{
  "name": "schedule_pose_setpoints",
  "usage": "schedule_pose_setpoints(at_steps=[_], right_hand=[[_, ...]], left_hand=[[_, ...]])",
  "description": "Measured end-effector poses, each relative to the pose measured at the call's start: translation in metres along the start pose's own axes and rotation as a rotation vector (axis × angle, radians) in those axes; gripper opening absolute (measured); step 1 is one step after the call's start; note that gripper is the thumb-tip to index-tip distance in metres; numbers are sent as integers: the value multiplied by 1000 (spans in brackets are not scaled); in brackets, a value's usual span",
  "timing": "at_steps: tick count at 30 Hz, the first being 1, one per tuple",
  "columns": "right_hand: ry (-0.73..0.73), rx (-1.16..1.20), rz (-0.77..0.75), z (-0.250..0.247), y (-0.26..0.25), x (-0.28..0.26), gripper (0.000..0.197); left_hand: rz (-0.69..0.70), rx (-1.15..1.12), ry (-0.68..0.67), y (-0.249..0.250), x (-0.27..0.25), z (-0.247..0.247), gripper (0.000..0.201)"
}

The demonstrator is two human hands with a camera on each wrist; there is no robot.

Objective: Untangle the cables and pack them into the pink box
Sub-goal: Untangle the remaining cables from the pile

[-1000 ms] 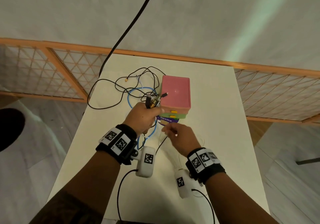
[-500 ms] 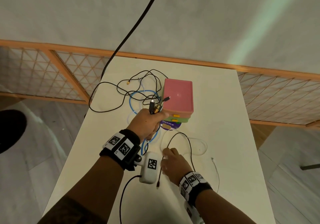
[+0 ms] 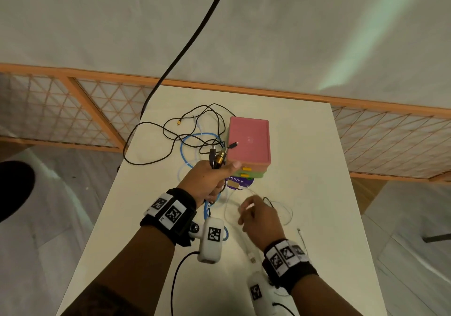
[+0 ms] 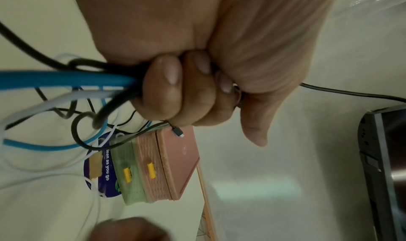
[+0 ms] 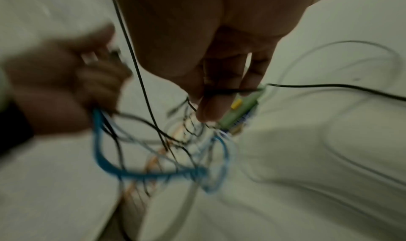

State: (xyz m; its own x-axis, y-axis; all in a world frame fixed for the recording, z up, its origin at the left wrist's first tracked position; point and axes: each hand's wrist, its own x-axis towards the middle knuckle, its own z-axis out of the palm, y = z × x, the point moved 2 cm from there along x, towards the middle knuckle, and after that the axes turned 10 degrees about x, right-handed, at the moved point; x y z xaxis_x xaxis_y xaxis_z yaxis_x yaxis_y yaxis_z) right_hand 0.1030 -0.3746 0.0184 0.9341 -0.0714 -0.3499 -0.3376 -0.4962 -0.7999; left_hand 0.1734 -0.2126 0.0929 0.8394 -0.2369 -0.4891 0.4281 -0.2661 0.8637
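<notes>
— Pink lid down: the pink box (image 3: 249, 140) sits on a green box (image 3: 251, 174) at the far side of the white table (image 3: 317, 193); whatever is inside cannot be seen.

— And the cables?

— The left hand (image 3: 207, 180) is fisted around a bundle: blue cable (image 4: 66, 79), black cables (image 3: 170, 135), plugs sticking up beside the box. A black plug (image 3: 233, 144) hangs over the lid.

— The right hand?

— The right hand (image 3: 260, 215) is blurred; its fingertips (image 5: 211, 109) pinch a thin black cable (image 5: 329, 86). A clear cable (image 3: 285, 209) loops beneath it, and a purple sticker (image 3: 240, 181) peeks from under the boxes.
</notes>
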Motion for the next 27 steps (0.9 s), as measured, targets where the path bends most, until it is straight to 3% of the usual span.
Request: schedule_pose_setpoints(at_steps=[3, 7, 9, 14, 20, 27], right_hand=[[152, 383, -40, -23, -38, -4, 10], [162, 632, -81, -33, -74, -7, 6], [137, 627, -102, -29, -82, -11, 5], [100, 606, -116, -21, -85, -16, 8], [80, 545, -125, -16, -83, -17, 8], [87, 581, -118, -16, -77, -16, 8]], left_hand=[[1, -26, 2, 2, 1, 1, 54], [31, -24, -57, 6, 0, 6, 45], [56, -32, -81, 9, -1, 9, 37], [116, 2, -113, 8, 3, 13, 56], [120, 33, -61, 8, 4, 15, 41], [120, 136, 15, 7, 7, 17, 49]])
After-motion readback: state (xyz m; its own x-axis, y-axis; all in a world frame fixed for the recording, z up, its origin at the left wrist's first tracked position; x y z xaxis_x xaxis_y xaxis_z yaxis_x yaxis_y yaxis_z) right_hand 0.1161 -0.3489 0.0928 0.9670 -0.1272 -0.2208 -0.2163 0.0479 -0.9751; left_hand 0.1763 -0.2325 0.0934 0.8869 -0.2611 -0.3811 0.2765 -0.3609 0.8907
